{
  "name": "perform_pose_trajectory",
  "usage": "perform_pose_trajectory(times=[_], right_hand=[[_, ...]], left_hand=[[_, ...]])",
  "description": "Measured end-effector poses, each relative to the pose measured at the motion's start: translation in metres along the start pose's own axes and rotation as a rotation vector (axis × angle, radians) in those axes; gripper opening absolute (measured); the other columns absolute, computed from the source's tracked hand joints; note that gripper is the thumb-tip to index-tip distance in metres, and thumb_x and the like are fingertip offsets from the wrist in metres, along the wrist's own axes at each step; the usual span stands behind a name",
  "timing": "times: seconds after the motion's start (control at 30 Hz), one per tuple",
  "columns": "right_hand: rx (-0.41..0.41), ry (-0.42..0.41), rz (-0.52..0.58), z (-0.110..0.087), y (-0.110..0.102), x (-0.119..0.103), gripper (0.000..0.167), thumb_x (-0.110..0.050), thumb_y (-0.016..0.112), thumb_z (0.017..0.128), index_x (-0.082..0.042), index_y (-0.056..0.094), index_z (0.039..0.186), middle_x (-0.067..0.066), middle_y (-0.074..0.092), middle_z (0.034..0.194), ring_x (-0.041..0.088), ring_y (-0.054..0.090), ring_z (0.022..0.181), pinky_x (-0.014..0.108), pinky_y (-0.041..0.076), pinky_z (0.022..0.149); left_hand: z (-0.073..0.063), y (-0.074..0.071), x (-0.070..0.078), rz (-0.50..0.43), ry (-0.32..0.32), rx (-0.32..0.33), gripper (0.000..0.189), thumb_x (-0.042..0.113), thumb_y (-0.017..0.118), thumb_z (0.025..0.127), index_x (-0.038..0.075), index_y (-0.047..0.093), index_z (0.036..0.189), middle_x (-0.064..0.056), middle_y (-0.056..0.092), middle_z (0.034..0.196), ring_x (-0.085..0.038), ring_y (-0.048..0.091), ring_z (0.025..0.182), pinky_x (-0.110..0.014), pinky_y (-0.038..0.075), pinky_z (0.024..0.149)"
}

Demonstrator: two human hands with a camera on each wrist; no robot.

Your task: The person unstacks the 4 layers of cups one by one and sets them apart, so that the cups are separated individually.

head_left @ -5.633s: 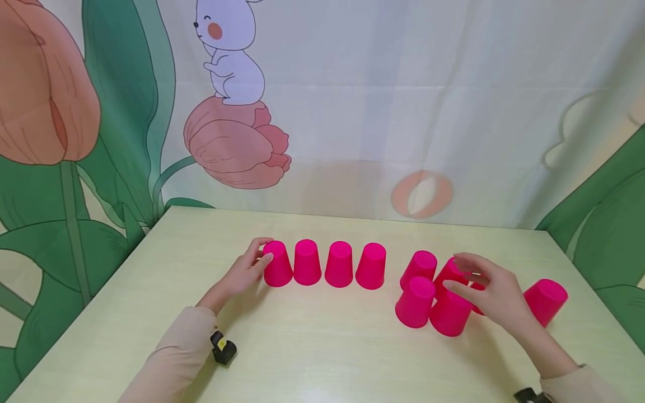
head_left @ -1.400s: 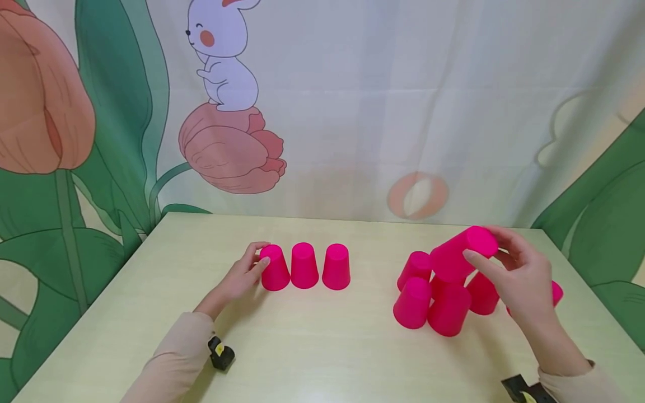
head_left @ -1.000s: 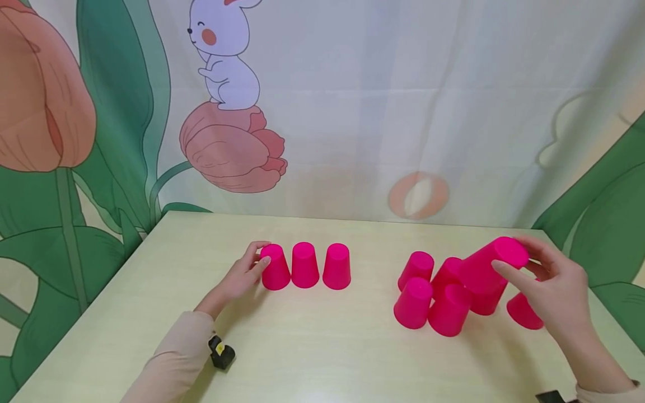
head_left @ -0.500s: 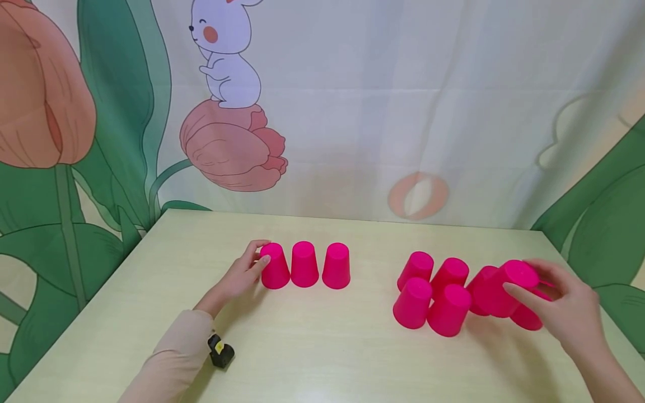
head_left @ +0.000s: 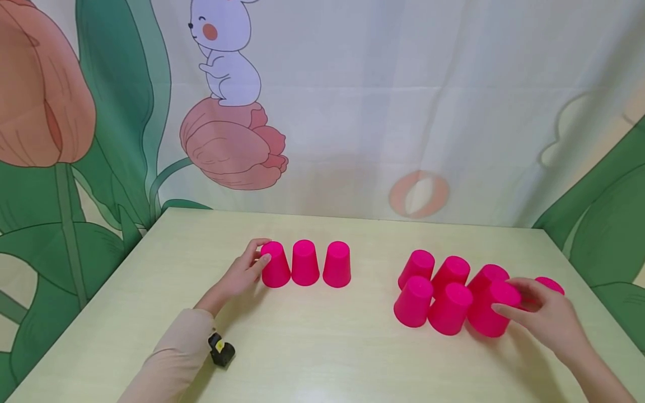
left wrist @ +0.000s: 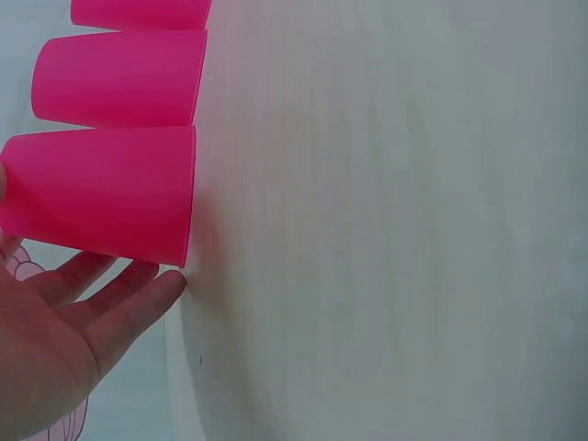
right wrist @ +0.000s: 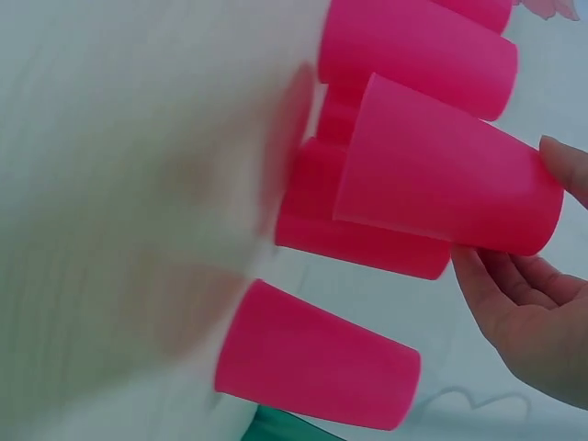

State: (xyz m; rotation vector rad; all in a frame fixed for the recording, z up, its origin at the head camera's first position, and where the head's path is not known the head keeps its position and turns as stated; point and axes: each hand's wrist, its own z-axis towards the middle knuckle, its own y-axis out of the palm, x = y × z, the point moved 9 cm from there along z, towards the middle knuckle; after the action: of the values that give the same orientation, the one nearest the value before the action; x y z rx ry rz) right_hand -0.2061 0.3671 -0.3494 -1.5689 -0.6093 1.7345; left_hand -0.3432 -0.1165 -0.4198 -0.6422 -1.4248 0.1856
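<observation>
My left hand [head_left: 242,274] holds the leftmost of three upside-down pink cups, thumb on the near side of this cup [head_left: 276,271]. The left wrist view shows my fingers [left wrist: 138,308] along the cup's side. On the right, my right hand [head_left: 551,319] grips another pink cup [head_left: 490,316] by its closed upper end, thumb and fingers on opposite sides. This held cup [right wrist: 441,170] is upside down at the right end of a front row, next to a front cup [head_left: 450,310]. In the right wrist view its rim stands slightly off the table, beside a shadow.
Behind the front row stand several more upside-down pink cups, such as the back left one [head_left: 418,266]. A lone cup [head_left: 550,284] is partly hidden behind my right hand. The pale table [head_left: 302,347] meets a printed curtain [head_left: 342,112] at its back edge.
The fourth cup from the left row was taken by my right hand, carried right over the group, then lowered toward the front row's right end. My left hand stays on its cup.
</observation>
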Motion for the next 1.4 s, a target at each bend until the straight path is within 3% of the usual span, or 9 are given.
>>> perform_pose_trajectory(times=[0.2, 0.3, 0.53, 0.87, 1.1, 1.4], right_hand=[[-0.073, 0.033, -0.029, 0.000, 0.015, 0.008, 0.066, -0.033, 0.071, 0.079, 0.005, 0.045, 0.126, 0.024, 0.052, 0.114, 0.031, 0.055, 0.091, 0.024, 0.049, 0.060], [-0.105, 0.060, -0.045, 0.000, 0.022, 0.013, 0.069, -0.036, 0.071, 0.077, 0.005, 0.044, 0.126, 0.025, 0.050, 0.116, 0.038, 0.052, 0.095, 0.028, 0.049, 0.062], [-0.092, 0.050, -0.072, 0.000, 0.021, 0.009, 0.070, -0.037, 0.072, 0.076, 0.005, 0.045, 0.125, 0.025, 0.051, 0.115, 0.038, 0.052, 0.095, 0.032, 0.048, 0.065], [0.061, 0.025, 0.037, 0.000, 0.001, -0.025, 0.062, -0.033, 0.067, 0.082, -0.001, 0.044, 0.130, 0.023, 0.047, 0.122, 0.040, 0.047, 0.104, 0.011, 0.044, 0.060], [0.077, -0.028, 0.107, 0.003, 0.013, -0.052, 0.055, -0.029, 0.066, 0.083, -0.003, 0.047, 0.128, 0.019, 0.050, 0.121, 0.037, 0.049, 0.106, 0.010, 0.044, 0.064], [0.039, -0.097, 0.154, 0.010, 0.032, -0.078, 0.052, -0.028, 0.067, 0.082, -0.004, 0.049, 0.125, 0.016, 0.053, 0.118, 0.033, 0.051, 0.104, 0.007, 0.041, 0.070]], left_hand=[[0.000, 0.000, 0.000, 0.000, -0.002, 0.001, 0.045, 0.025, 0.044, 0.096, 0.015, 0.025, 0.136, -0.018, 0.046, 0.123, -0.033, 0.047, 0.107, -0.041, 0.047, 0.080], [0.000, 0.000, 0.000, 0.001, -0.005, 0.001, 0.047, 0.025, 0.044, 0.096, 0.014, 0.025, 0.137, -0.019, 0.046, 0.122, -0.033, 0.047, 0.107, -0.041, 0.047, 0.080], [0.001, -0.001, -0.002, 0.004, -0.018, 0.006, 0.045, 0.027, 0.044, 0.096, 0.016, 0.025, 0.136, -0.018, 0.046, 0.124, -0.034, 0.047, 0.109, -0.040, 0.047, 0.081], [0.001, 0.000, -0.001, 0.000, -0.024, 0.000, 0.047, 0.026, 0.045, 0.096, 0.015, 0.025, 0.137, -0.018, 0.045, 0.124, -0.034, 0.046, 0.109, -0.039, 0.047, 0.080], [0.000, -0.001, 0.000, -0.005, -0.017, 0.000, 0.046, 0.026, 0.046, 0.096, 0.016, 0.026, 0.136, -0.018, 0.046, 0.123, -0.033, 0.047, 0.108, -0.040, 0.047, 0.079], [-0.001, -0.001, 0.002, -0.018, -0.020, -0.003, 0.045, 0.026, 0.046, 0.096, 0.017, 0.026, 0.135, -0.018, 0.046, 0.123, -0.033, 0.047, 0.107, -0.040, 0.047, 0.079]])
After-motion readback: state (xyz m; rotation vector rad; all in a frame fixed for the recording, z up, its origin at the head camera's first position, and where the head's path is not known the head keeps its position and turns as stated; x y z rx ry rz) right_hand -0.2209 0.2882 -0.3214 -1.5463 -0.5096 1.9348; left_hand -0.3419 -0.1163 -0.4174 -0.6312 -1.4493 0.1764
